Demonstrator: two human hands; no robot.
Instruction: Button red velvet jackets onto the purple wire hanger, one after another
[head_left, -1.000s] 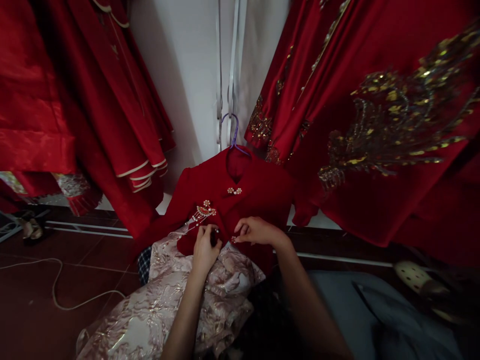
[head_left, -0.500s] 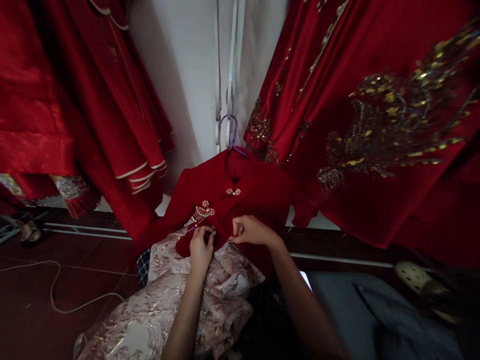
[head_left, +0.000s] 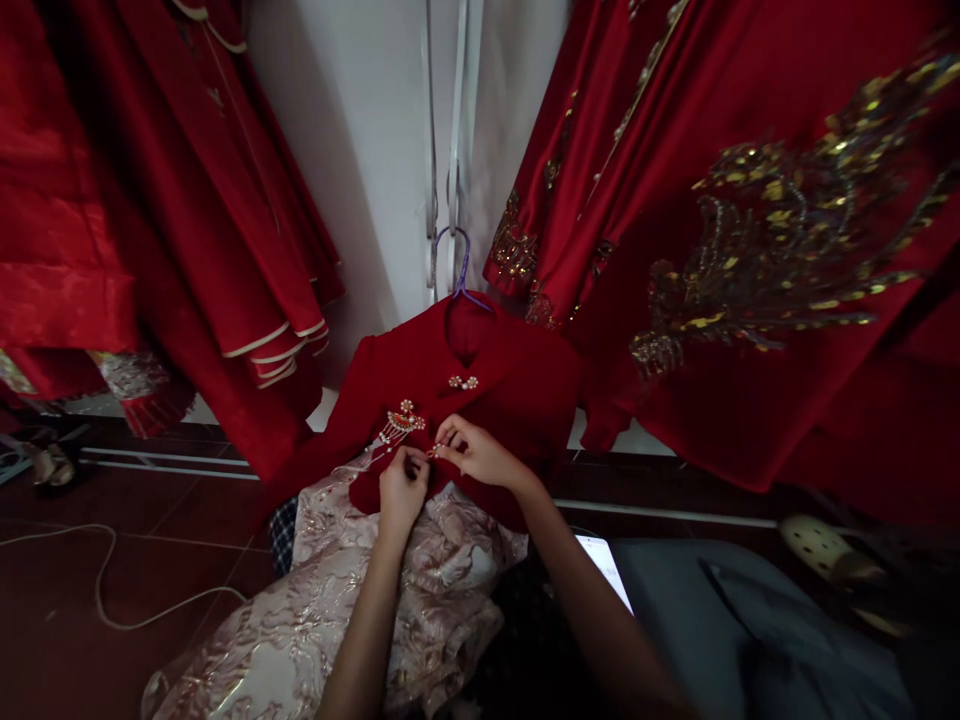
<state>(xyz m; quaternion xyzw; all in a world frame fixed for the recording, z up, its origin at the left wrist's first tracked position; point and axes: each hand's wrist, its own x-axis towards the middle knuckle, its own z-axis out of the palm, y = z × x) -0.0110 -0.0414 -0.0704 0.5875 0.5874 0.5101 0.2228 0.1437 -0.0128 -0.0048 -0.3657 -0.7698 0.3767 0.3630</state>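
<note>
A small red jacket (head_left: pixel 510 385) hangs on a purple hanger (head_left: pixel 459 270) in front of me, over a pale pink brocade skirt (head_left: pixel 337 610). A pearl clasp (head_left: pixel 463 382) sits at its collar and a beaded tassel brooch (head_left: pixel 400 422) lies left of its front edge. My left hand (head_left: pixel 403 490) pinches the jacket's front edge just below the brooch. My right hand (head_left: pixel 474 452) is closed in a pinch on the same edge, its fingertips meeting the left hand's at a small fastening I cannot make out clearly.
Long red gowns hang on both sides; the right gown (head_left: pixel 750 250) carries gold embroidery. A white wall and metal rail (head_left: pixel 442 150) stand behind. A white cable (head_left: pixel 105 590) lies on the dark red floor. A lit phone screen (head_left: pixel 604 565) rests by my right forearm.
My right hand has moved left and up along the jacket's front edge to meet the left hand near the brooch. The phone screen has come into view.
</note>
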